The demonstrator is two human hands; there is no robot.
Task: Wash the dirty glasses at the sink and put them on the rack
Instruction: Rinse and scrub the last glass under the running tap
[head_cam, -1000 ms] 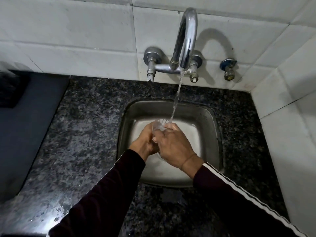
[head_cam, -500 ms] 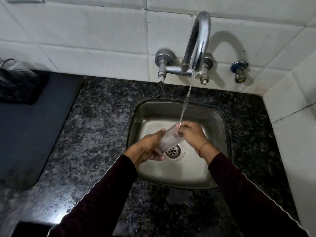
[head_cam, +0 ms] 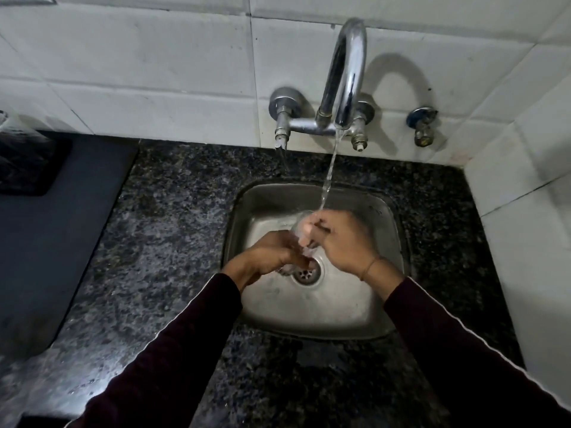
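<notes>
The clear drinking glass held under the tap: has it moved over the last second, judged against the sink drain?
Yes. The clear drinking glass has tilted, its base dropping toward the round steel drain.

White glazed wall tiles, grey-grouted, meeting at a right-hand corner; speckled black granite countertop; dark flat mat laid at left. Lighting dim.

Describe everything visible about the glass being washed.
The glass is a small, clear tumbler, blurred and partly hidden. It lies tilted over the sink, above the drain. The left hand grips its lower end; the right hand is at its upper end, where the tap's water stream lands. Its contents cannot be made out.
</notes>
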